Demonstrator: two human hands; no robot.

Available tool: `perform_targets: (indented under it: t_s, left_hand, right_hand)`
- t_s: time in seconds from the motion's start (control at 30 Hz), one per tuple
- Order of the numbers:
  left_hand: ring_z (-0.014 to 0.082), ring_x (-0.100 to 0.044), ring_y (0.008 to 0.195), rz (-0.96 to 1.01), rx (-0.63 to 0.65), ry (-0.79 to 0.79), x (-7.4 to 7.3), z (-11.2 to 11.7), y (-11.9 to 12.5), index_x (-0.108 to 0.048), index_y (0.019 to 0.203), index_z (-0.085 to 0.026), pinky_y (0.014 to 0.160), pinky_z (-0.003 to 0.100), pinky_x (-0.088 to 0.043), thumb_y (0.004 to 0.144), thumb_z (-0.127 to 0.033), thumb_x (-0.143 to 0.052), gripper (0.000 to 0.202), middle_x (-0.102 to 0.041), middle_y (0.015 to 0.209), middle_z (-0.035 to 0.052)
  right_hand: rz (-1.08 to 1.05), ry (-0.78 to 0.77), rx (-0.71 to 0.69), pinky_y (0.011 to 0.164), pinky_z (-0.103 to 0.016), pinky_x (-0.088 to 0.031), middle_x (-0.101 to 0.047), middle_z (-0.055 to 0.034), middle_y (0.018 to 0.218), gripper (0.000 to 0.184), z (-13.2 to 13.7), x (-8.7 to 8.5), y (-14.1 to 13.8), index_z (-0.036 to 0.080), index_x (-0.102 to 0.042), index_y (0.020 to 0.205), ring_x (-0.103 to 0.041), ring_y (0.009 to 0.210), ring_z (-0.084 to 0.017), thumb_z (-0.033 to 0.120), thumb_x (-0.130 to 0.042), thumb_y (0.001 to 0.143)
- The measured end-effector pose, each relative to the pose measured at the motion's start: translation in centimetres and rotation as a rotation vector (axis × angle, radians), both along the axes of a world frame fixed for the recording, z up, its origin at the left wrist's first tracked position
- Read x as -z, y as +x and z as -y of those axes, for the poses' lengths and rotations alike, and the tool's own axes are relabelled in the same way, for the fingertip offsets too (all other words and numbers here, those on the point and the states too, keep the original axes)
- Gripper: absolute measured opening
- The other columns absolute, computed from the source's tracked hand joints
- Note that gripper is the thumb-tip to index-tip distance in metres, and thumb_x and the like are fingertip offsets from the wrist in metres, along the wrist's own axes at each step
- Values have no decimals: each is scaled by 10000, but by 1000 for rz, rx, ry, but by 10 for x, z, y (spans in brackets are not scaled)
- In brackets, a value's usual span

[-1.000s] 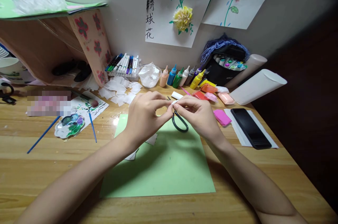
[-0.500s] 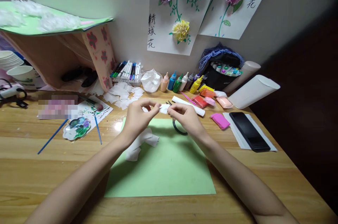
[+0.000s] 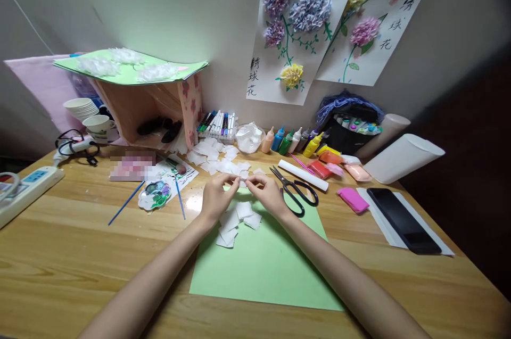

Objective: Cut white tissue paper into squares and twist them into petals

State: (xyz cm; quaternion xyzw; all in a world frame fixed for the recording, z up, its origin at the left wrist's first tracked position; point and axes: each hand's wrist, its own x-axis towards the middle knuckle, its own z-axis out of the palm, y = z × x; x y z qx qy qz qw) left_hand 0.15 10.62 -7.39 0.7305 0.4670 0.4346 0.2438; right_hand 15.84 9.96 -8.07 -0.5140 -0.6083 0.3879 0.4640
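My left hand (image 3: 215,198) and my right hand (image 3: 266,194) meet fingertip to fingertip over the far edge of a green paper sheet (image 3: 263,262). Both pinch a small white paper piece (image 3: 242,183) between them. Several white paper squares (image 3: 235,220) lie on the sheet just below my hands. Black-handled scissors (image 3: 294,195) rest on the table to the right of my right hand, untouched.
More white paper squares (image 3: 213,157) lie by a marker tray (image 3: 217,123). A row of paint bottles (image 3: 293,140), a white glue stick (image 3: 303,174), clay pieces (image 3: 352,199), a phone (image 3: 403,219), a paint palette (image 3: 155,195) with brushes, a power strip (image 3: 24,190) and a wooden shelf (image 3: 139,110) surround the work area.
The view has pulled back and tilted up. My hands moved lower toward the sheet, still pinching the white piece. The scissors now lie fully in view beside my right hand.
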Motion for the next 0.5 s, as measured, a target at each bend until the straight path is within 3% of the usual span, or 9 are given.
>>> perform_targets:
  t_s: [0.37,0.5]
  left_hand:
    - [137,-567,692,214,-106,-229,34,-19,-1,-636,841,-166,652,235,-426,868,-321,-514,200,-639,752,15]
    - [149,-603,763,373,-117,-295,39,-24,-2,-649,914,-171,692,245,-458,848,-329,-547,200,-666,861,38]
  right_hand:
    - [-31,-25,21,555,-243,-374,-514,-5,714,148,-8,27,4,163,-566,707,-472,595,-115,282,-555,796]
    - [-44,-43,45,552,-247,-358,-483,7,689,136,-7,28,6,174,-526,703,-454,589,-118,269,-532,800]
